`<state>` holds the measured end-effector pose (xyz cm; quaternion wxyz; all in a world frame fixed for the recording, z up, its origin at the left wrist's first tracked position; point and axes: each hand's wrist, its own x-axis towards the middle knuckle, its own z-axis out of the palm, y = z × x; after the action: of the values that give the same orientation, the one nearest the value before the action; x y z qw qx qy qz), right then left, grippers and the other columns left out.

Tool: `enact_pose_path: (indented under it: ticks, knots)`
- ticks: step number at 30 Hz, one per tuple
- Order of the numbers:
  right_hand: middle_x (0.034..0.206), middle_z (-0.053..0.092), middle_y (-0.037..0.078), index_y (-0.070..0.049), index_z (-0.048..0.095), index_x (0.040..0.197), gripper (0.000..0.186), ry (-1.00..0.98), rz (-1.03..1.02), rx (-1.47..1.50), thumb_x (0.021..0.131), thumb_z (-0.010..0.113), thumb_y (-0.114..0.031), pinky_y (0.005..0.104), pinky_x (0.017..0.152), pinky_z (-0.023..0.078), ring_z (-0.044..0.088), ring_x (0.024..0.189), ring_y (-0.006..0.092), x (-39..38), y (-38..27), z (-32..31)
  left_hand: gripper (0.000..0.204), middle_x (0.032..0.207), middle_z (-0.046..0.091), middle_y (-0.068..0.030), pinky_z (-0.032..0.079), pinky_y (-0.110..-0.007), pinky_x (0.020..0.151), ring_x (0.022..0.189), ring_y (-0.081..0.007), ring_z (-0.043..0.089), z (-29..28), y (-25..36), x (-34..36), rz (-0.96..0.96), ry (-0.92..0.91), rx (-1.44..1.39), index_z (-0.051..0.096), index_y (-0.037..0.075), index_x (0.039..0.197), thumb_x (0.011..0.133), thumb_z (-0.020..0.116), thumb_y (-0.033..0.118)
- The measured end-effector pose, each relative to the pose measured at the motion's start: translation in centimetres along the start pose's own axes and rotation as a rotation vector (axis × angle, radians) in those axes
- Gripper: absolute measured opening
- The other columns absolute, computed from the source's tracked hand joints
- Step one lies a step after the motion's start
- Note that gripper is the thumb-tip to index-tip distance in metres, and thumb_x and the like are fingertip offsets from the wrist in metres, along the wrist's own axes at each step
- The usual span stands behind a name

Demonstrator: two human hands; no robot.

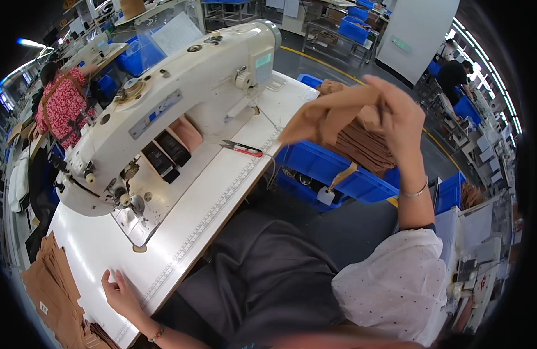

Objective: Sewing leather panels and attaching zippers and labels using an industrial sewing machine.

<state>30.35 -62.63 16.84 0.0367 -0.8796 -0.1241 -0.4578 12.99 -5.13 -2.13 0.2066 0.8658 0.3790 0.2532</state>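
Note:
My right hand (398,116) is raised at the right, fingers closed on a tan fabric piece (322,118) that hangs in the air. Below the piece, a stack of brown fabric pieces (361,146) fills a blue bin (338,173). Near the table's front left edge, my left hand (121,295) rests on the white sewing table (85,244) with its fingers apart and nothing in them. The white sewing machine (181,81) stands beyond it. Red-handled thread snips (242,149) lie on the tabletop right of the machine's arm.
Brown flat pieces (53,285) are piled at the table's left end. Two dark rectangular items (166,154) lie under the machine arm. A person in a red patterned top (64,104) sits at the far left; another in black (453,78) stands far right.

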Motion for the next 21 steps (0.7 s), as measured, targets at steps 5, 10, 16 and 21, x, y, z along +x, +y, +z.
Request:
enact_pose_path:
  ticks: [5, 10, 16, 21]
  knots:
    - [0.145, 0.058, 0.009, -0.022, 0.063, 0.138, 0.047, -0.275, 0.002, -0.315, 0.093, 0.059, -0.009, 0.0538, 0.114, 0.038, 0.051, 0.137, 0.0311, -5.4, 14.3, 4.9, 0.041, 0.064, 0.045, -0.0008, 0.038, -0.03, 0.055, 0.059, -0.0118, 0.042, 0.8, 0.0, 0.1, 0.028, 0.005, -0.018, 0.066, 0.001, 0.122, 0.1, 0.067, 0.035]
    - [0.169, 0.02, 0.009, -0.018, 0.042, 0.155, 0.055, -0.782, 0.401, -0.339, 0.104, 0.049, -0.039, 0.0743, 0.115, 0.018, 0.018, 0.154, 0.0355, -15.9, 17.9, 12.0, 0.038, 0.065, 0.046, -0.0006, 0.038, -0.03, 0.055, 0.059, -0.0113, 0.041, 0.7, 0.5, -0.3, 0.04, 0.004, -0.021, 0.068, 0.0, 0.117, 0.099, 0.067, 0.034]
    - [0.17, 0.017, 0.01, -0.015, 0.032, 0.16, 0.085, -0.772, 0.456, -0.194, 0.094, 0.058, -0.061, 0.0755, 0.114, 0.015, 0.014, 0.156, 0.0364, -14.2, 18.0, 12.3, 0.034, 0.066, 0.049, -0.0031, 0.04, -0.031, 0.055, 0.058, -0.0134, 0.044, 0.0, 0.7, -0.4, 0.05, 0.028, -0.033, 0.07, 0.004, 0.116, 0.098, 0.068, 0.032]
    - [0.167, 0.025, 0.016, -0.017, 0.028, 0.162, 0.085, -0.444, 0.13, 0.012, 0.093, 0.064, -0.052, 0.0617, 0.12, 0.021, 0.022, 0.153, 0.0411, -9.6, 15.6, 15.0, 0.027, 0.062, 0.056, -0.0069, 0.042, -0.035, 0.055, 0.055, -0.0167, 0.049, -0.8, 0.9, -0.8, -0.013, 0.042, -0.014, 0.072, 0.006, 0.111, 0.092, 0.073, 0.024]
